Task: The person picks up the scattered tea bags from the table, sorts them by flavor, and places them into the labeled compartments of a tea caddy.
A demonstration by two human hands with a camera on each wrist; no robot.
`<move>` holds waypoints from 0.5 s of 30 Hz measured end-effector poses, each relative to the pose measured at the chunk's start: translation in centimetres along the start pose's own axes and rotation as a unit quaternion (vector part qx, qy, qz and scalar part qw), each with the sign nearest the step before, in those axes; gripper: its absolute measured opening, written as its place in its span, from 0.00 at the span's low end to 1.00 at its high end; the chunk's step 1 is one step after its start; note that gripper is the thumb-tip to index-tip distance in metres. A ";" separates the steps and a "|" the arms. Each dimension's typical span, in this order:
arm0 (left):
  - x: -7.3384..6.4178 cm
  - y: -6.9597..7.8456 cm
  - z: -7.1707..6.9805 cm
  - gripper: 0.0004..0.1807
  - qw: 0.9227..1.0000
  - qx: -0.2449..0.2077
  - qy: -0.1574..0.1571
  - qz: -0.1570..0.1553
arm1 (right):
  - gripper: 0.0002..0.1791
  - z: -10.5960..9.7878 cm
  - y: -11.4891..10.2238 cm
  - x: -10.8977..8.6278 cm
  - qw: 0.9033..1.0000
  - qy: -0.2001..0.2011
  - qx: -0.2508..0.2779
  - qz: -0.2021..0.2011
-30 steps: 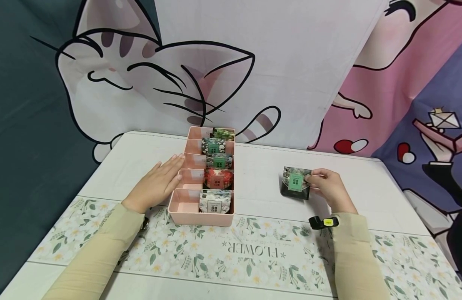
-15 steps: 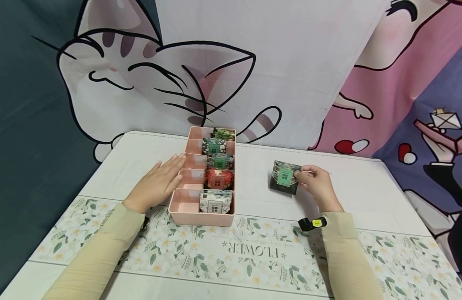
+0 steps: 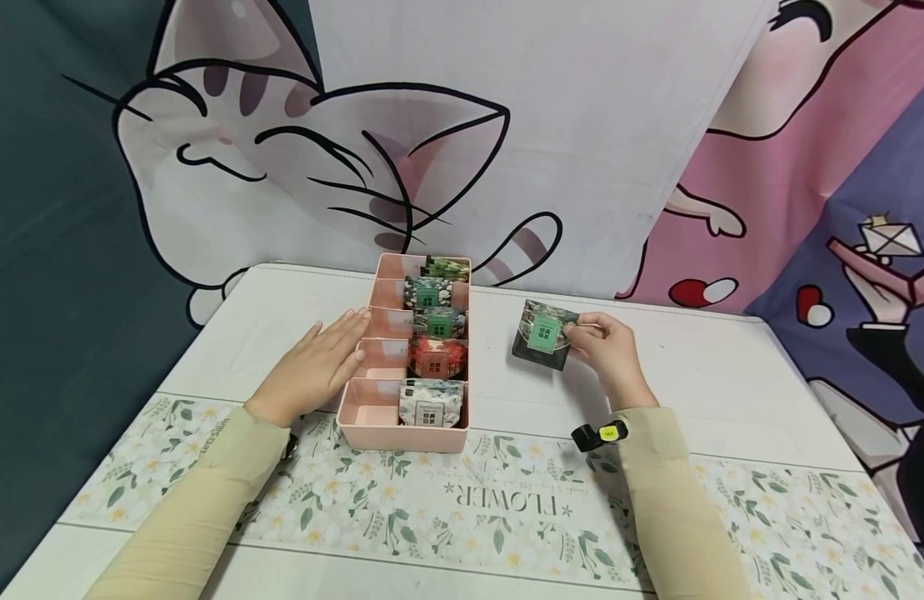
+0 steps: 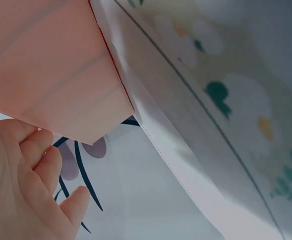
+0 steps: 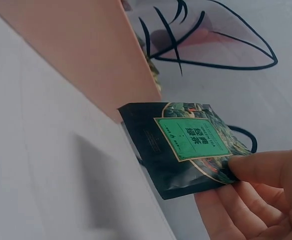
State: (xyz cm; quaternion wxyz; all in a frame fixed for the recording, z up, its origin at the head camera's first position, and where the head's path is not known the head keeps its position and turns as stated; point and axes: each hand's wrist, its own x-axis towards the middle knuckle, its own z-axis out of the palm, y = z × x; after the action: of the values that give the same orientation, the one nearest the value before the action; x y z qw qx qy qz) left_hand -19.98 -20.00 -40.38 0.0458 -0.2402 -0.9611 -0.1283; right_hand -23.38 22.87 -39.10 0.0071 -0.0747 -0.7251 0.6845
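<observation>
My right hand pinches a dark tea sachet with a green label by its right edge, to the right of a pink divided box. In the right wrist view the sachet is tilted, thumb on its front and fingers behind, its shadow on the table beneath. My left hand lies with extended fingers along the box's left side; the left wrist view has its fingers at the box wall. Inside the box, sachets stand in separate compartments: a white one, a red one and several green-labelled ones.
The box stands on a white table with a flower-printed band across its near part. A cartoon cat curtain hangs right behind the table's far edge.
My right hand has carried the green-labelled tea sachet leftward and slightly away from me, closer to the box. The left hand and the box have stayed in place.
</observation>
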 end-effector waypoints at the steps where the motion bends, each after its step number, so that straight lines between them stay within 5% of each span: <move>1: 0.0 0.0 0.0 0.33 1.000 -0.001 0.002 0.001 | 0.09 0.2 -0.1 0.1 1.000 0.001 0.003 -0.002; 15: 0.1 0.0 0.1 0.33 1.000 -0.005 -0.005 0.000 | 0.08 2.9 -2.2 1.1 0.999 -0.005 0.041 -0.022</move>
State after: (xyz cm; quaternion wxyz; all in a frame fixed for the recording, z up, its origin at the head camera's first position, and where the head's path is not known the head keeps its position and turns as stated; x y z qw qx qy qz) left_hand -20.06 -19.96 -40.46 0.0401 -0.2412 -0.9606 -0.1320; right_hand -25.03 20.03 -37.24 0.0219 -0.0547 -0.6978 0.7139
